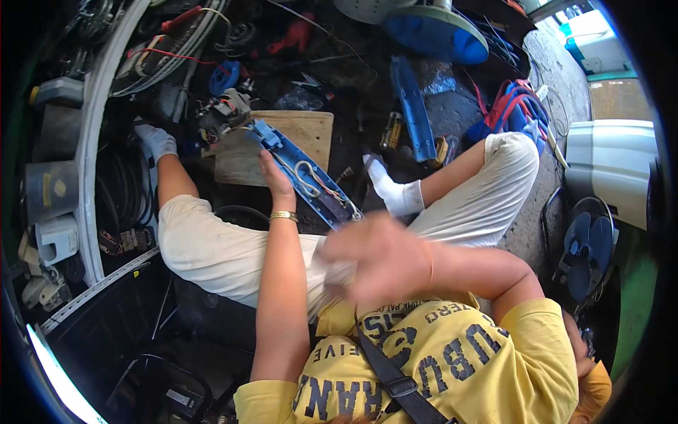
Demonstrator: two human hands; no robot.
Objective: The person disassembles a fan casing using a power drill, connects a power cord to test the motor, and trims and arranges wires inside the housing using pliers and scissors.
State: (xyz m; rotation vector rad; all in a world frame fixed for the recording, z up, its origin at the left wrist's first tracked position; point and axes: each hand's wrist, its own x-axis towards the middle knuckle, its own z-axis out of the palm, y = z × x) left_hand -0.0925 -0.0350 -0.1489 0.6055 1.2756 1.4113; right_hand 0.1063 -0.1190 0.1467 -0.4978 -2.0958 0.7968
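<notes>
A long blue plastic housing (311, 173) slants from the wooden board toward my lap, its open side up. Inside it lie loose white, red and yellow wires (308, 178), and a blue block sits at its far end. My left hand (277, 177) grips the housing by its left edge, with some of its fingers hidden. Over my lap, close to the housing's near end, my right hand (381, 258) is smeared by motion. Something greyish shows at its left side, too blurred to name, and whether the hand holds it I cannot tell.
Beyond the housing lie a wooden board (318, 134) and a motor-like metal part (229, 113). A second blue housing piece (414, 113) rests on the floor, with a blue-red bag (512, 113) right of it. A round fan part (586, 244) stands far right; shelves line the left.
</notes>
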